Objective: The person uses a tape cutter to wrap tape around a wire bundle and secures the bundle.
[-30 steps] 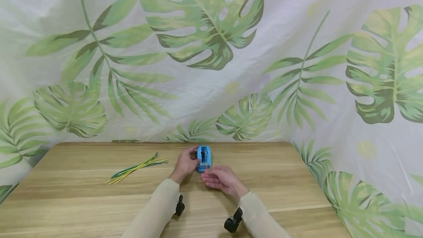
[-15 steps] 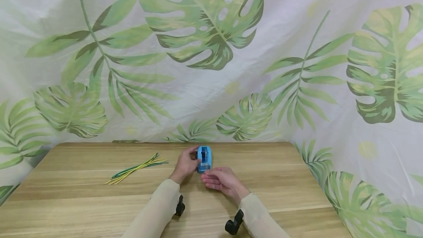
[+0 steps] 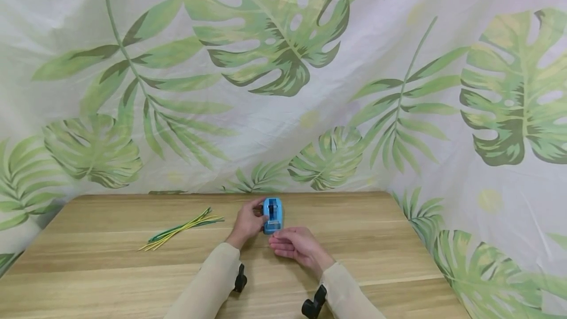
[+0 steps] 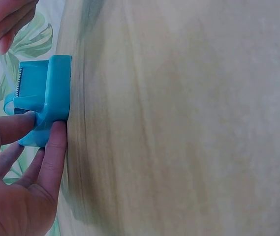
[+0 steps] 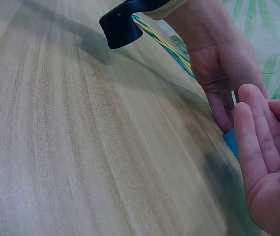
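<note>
A light-blue tape dispenser (image 3: pixel 272 215) stands on the wooden table towards its back edge. My left hand (image 3: pixel 249 220) grips its left side; in the left wrist view the thumb lies near the toothed cutter and the fingers (image 4: pixel 55 152) support the body. Close to the dispenser's near end is my right hand (image 3: pixel 299 246), thumb and index finger pinched together, the other fingers extended. A faint clear strip of tape seems to run from that pinch to the dispenser in the left wrist view. In the right wrist view, the right hand hides most of the dispenser (image 5: pixel 232 142).
Several yellow and green thin sticks or ties (image 3: pixel 181 229) lie in a loose bundle on the table (image 3: pixel 110 279), left of the left hand. A leaf-patterned cloth (image 3: pixel 266 127) hangs behind the table. Black wrist mounts (image 3: pixel 313 302) sit on both sleeves.
The head view has tilted slightly. My right hand has drawn very slightly towards me from the dispenser; the left hand keeps its grip.
</note>
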Demonstrator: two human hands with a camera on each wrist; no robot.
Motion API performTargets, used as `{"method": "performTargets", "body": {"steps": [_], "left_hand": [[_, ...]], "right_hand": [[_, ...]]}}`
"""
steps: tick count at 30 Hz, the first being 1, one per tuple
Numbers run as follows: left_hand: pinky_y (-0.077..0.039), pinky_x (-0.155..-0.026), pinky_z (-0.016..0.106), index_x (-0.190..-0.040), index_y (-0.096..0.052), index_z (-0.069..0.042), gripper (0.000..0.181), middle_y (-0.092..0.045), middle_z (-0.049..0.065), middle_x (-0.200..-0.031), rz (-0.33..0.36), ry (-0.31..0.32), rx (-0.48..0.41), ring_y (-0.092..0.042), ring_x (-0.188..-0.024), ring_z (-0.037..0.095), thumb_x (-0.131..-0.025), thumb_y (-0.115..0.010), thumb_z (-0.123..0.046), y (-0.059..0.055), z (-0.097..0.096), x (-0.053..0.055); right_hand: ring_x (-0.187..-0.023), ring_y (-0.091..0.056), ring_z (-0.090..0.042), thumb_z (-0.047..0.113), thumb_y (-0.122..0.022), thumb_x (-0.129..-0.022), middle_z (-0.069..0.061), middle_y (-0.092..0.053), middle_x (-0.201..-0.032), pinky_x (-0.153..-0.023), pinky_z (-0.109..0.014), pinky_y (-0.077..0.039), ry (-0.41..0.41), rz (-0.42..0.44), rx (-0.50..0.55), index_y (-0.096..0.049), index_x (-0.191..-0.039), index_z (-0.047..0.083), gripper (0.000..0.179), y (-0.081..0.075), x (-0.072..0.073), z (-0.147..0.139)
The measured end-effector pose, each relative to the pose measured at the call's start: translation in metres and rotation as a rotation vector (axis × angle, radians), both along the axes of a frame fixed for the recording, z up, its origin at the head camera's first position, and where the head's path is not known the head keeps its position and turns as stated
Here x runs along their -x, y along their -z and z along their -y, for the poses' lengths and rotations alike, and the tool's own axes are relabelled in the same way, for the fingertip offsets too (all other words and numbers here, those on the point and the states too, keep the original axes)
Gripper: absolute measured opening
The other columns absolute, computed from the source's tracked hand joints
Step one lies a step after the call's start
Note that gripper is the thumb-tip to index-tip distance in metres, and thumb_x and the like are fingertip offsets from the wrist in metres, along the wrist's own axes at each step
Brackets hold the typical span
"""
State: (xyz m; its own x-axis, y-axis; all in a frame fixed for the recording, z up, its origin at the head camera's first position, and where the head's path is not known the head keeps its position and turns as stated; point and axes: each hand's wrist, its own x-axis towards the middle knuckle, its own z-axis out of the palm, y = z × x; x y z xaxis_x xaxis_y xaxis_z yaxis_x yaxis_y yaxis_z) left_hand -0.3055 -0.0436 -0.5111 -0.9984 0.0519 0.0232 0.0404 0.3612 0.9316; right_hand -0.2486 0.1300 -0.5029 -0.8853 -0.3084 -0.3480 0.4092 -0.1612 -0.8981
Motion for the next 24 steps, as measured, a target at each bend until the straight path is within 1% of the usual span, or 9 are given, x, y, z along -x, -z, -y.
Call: {"method": "performTargets", "body": {"steps": [6, 13, 15, 21, 24], "left_hand": [[-0.059, -0.073, 0.036, -0.145, -0.052, -0.004, 0.058, -0.057, 0.024, -0.129, 0.002, 0.004, 0.008, -0.060, -0.106, 0.033, -0.091, -0.067, 0.008, 0.0026, -0.0002, 0.0009], [-0.059, -0.074, 0.036, -0.145, -0.052, -0.003, 0.058, -0.057, 0.025, -0.128, -0.005, 0.002, 0.003, -0.061, -0.107, 0.035, -0.090, -0.067, 0.008, 0.0014, 0.0005, -0.0008], [-0.059, -0.074, 0.036, -0.144, -0.052, -0.003, 0.057, -0.057, 0.026, -0.128, -0.007, 0.002, -0.003, -0.061, -0.106, 0.035, -0.090, -0.067, 0.009, 0.0014, 0.0007, -0.0010], [-0.059, -0.074, 0.037, -0.144, -0.052, -0.001, 0.057, -0.056, 0.027, -0.128, -0.018, 0.005, -0.008, -0.060, -0.106, 0.036, -0.090, -0.066, 0.010, -0.0004, 0.0008, -0.0010], [-0.059, -0.074, 0.037, -0.144, -0.052, -0.002, 0.057, -0.056, 0.026, -0.128, -0.009, -0.001, -0.003, -0.060, -0.106, 0.035, -0.090, -0.067, 0.009, -0.0010, 0.0006, -0.0021]], "right_hand": [[-0.087, -0.074, -0.021, 0.007, -0.066, -0.096, -0.018, -0.074, -0.099, -0.082, -0.036, -0.058, 0.002, -0.007, -0.002, -0.066, -0.113, -0.009, 0.024, 0.0016, -0.0006, -0.0006], [-0.086, -0.073, -0.020, 0.007, -0.066, -0.095, -0.017, -0.074, -0.098, -0.084, -0.037, -0.058, -0.004, -0.008, -0.003, -0.065, -0.115, -0.011, 0.027, 0.0021, -0.0022, -0.0003], [-0.086, -0.073, -0.020, 0.007, -0.066, -0.096, -0.017, -0.074, -0.098, -0.084, -0.037, -0.058, -0.011, -0.010, -0.001, -0.063, -0.117, -0.013, 0.029, 0.0021, -0.0029, -0.0006], [-0.089, -0.073, -0.021, 0.006, -0.064, -0.097, -0.018, -0.074, -0.100, -0.085, -0.037, -0.057, -0.025, -0.016, -0.002, -0.063, -0.117, -0.012, 0.028, 0.0016, -0.0051, -0.0011], [-0.090, -0.073, -0.022, 0.007, -0.064, -0.097, -0.018, -0.074, -0.100, -0.085, -0.037, -0.057, -0.027, -0.015, -0.006, -0.063, -0.118, -0.012, 0.028, 0.0015, -0.0064, -0.0011]]}}
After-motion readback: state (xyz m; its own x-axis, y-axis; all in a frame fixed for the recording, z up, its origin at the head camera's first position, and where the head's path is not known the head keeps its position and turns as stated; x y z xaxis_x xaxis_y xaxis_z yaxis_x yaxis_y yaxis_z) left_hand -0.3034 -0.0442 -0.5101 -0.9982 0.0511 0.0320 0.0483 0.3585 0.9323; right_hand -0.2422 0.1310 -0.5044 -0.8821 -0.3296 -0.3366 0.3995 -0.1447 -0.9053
